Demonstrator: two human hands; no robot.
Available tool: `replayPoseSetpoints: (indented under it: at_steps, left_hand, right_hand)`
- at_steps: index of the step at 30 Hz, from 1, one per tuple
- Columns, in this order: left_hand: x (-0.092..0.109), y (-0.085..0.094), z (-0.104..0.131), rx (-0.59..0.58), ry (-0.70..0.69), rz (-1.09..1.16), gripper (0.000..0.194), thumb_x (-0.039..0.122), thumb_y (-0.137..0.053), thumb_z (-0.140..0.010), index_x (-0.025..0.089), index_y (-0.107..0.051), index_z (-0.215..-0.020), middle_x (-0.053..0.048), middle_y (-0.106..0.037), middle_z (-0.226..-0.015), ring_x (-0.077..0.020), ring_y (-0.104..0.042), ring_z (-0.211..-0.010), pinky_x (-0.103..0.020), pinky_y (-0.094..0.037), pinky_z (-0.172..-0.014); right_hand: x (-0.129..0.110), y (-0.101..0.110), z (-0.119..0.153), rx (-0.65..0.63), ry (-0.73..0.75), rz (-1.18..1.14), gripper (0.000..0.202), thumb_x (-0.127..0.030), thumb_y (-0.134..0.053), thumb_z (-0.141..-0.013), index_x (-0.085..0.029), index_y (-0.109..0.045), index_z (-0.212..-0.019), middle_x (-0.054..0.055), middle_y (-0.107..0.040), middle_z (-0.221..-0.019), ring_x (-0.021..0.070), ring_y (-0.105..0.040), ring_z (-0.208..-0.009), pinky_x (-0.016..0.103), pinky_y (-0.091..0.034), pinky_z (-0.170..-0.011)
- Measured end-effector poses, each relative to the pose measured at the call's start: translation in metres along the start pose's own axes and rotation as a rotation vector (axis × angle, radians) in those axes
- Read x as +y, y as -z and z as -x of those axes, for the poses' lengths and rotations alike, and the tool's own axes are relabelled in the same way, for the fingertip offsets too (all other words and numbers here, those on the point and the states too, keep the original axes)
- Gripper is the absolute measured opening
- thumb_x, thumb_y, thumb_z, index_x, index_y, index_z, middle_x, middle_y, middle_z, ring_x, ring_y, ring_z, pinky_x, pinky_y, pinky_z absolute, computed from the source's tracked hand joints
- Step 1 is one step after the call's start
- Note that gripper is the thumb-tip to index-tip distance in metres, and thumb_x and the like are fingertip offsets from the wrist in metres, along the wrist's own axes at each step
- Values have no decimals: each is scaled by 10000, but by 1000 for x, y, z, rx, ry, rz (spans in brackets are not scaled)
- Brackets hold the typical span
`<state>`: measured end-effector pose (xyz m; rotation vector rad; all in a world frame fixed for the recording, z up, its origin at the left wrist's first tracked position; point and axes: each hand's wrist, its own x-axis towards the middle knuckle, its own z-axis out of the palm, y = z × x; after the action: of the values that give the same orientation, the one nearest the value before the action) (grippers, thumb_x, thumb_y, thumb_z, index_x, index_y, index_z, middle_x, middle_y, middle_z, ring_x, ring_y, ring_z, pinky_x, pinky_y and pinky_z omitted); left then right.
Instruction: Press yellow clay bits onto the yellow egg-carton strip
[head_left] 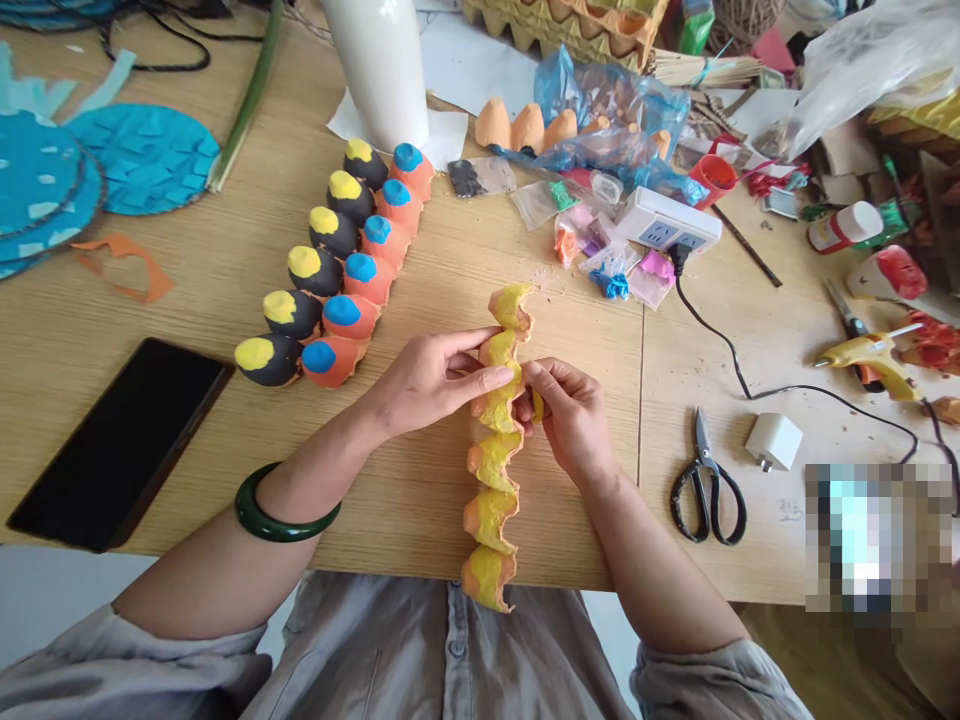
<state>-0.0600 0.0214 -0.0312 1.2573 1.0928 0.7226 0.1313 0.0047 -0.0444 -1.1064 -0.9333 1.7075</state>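
Centre: egg-carton strip (496,462) has rough, matt edges. Upper centre: white container (384,75) is smooth, glossy. Lower right: scissors (705,457) have metal blades.

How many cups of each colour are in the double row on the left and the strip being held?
Black cups with yellow tips: 6
Orange cups with blue tips: 6
Yellow-and-orange cups, held: 6
Total: 18
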Motion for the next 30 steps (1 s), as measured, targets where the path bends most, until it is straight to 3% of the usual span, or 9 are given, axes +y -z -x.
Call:
replayPoseSetpoints:
  at_steps: [3,10,15,20,26,30]
  left_hand:
    - [1,1,0,6,15,-27,616,512,-801,-822,159,-697,-1315,-76,-816,-1057,-281,-779,-981,-293,-623,-765]
    - [2,1,1,33,-26,-140,558,518,-740,-874,171,-706,-1310,-61,-820,-1054,-278,-787,-951,-293,-629,-763]
    - [4,0,2,6,-16,-46,627,517,-729,-873,140,-668,-1371,-85,-820,-1053,-289,-787,-975,-306,-641,-783]
    - [1,-2,2,82,-15,-97,612,534,-744,-858,157,-694,-1338,-73,-816,-1093,-301,-782,-1000,-311,-646,-776]
    - [0,1,1,8,9,-24,568,542,-715,-889,170,-703,-1318,-63,-820,-1074,-287,-783,-1005,-303,-640,-794]
    - [0,-1,1,-9,37,-6,622,510,-789,-833,191,-678,-1355,-55,-824,-1029,-289,-791,-963,-304,-643,-745]
  right_hand:
    - [-1,-1,1,-13,9,26,329,-459,-762,-887,-178,-689,-733,-35,-610,-534,89,-531,-442,220,-418,-428]
    - [2,1,-2,15,-16,33,347,-483,-779,-860,-178,-691,-721,-39,-597,-521,83,-512,-440,220,-423,-439]
    - [-1,-2,0,7,1,26,329,-466,-769,-874,-183,-686,-730,-41,-583,-519,85,-500,-449,218,-394,-425]
    - [-3,-5,3,1,24,103,346,-492,-778,-862,-186,-678,-735,-36,-588,-535,86,-487,-460,226,-391,-436]
    - [0,-1,0,-9,2,52,362,-496,-776,-863,-180,-673,-721,-39,-572,-522,83,-476,-451,223,-367,-425]
    - [-4,-5,3,1,30,107,367,-494,-761,-880,-182,-666,-711,-37,-575,-527,83,-473,-451,232,-382,-446]
